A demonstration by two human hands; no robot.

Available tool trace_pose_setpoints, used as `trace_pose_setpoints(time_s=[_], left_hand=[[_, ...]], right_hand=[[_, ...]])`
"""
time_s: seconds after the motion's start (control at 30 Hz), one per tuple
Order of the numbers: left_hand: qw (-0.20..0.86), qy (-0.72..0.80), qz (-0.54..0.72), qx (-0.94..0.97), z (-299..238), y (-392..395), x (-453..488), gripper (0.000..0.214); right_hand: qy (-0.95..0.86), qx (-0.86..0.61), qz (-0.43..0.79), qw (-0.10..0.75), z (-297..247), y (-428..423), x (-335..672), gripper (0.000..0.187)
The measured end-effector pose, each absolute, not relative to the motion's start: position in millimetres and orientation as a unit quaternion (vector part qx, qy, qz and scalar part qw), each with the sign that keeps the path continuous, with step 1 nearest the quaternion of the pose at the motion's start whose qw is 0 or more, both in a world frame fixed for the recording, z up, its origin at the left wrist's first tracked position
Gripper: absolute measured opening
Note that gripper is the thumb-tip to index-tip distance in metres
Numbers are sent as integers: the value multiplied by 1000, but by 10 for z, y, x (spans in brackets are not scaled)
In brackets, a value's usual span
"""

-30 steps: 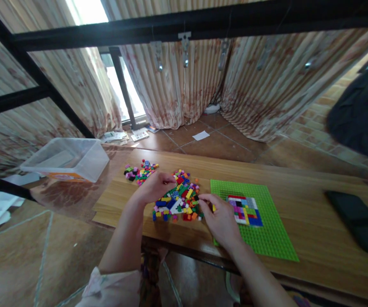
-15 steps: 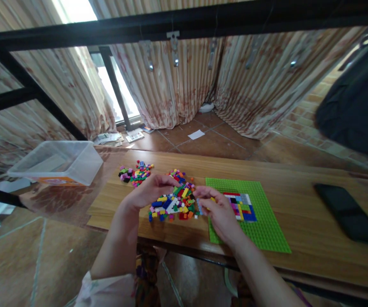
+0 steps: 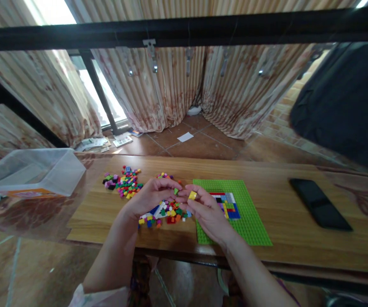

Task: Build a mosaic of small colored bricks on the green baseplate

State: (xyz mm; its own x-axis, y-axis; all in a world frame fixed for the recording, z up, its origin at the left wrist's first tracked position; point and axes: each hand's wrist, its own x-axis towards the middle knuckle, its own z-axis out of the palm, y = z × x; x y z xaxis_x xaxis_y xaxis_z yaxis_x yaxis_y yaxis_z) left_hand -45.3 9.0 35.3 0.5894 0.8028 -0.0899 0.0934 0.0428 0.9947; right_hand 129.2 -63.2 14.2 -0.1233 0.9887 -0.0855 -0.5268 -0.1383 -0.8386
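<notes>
My left hand [image 3: 153, 197] is closed over the loose toy bricks [image 3: 171, 213], with a small green brick [image 3: 176, 191] between thumb and fingertips. Almost touching it, my right hand [image 3: 208, 209] pinches a yellow brick [image 3: 192, 195]. Both hands are held just above the pile, and the left one hides part of it. To the right lies a green baseplate [image 3: 251, 228], its near-left part behind my right hand. A flat patch of joined bricks [image 3: 233, 210] in red, white, blue, yellow and black is fixed on it.
A second heap of small bricks [image 3: 128, 183] sits at the left of the wooden table [image 3: 107, 221]. Farther left stands a clear plastic bin [image 3: 59, 170]. A black phone [image 3: 320, 204] lies at the right. A dark metal bar [image 3: 184, 32] crosses above the table.
My hands have come closer together. A yellow brick now shows plainly in my right fingers and a green one in my left. The whole view has shifted, so the table appears farther left.
</notes>
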Motion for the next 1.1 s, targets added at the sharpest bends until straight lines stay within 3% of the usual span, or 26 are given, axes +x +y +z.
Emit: trace_pose_setpoints(time_s=[0.2, 0.37, 0.57, 0.73, 0.87, 1.1], left_hand=[[617, 363, 263, 647, 343, 118, -389, 29], [624, 387, 285, 616, 341, 103, -290, 25], [612, 399, 290, 618, 272, 62, -45, 23], [548, 384, 274, 691, 162, 18, 185, 27], [433, 400, 262, 764, 134, -51, 356, 26], [325, 407, 216, 826, 182, -150, 543, 20]], right_hand=[[-348, -372, 632, 583, 139, -621, 1342, 40], [-348, -408, 594, 600, 191, -626, 1448, 34], [-276, -480, 476, 684, 174, -579, 1783, 30], [-237, -558, 354, 712, 93, -561, 2134, 33], [-229, -604, 290, 706, 2, -559, 2348, 33], [-266, -651, 327, 632, -140, -557, 2374, 39]])
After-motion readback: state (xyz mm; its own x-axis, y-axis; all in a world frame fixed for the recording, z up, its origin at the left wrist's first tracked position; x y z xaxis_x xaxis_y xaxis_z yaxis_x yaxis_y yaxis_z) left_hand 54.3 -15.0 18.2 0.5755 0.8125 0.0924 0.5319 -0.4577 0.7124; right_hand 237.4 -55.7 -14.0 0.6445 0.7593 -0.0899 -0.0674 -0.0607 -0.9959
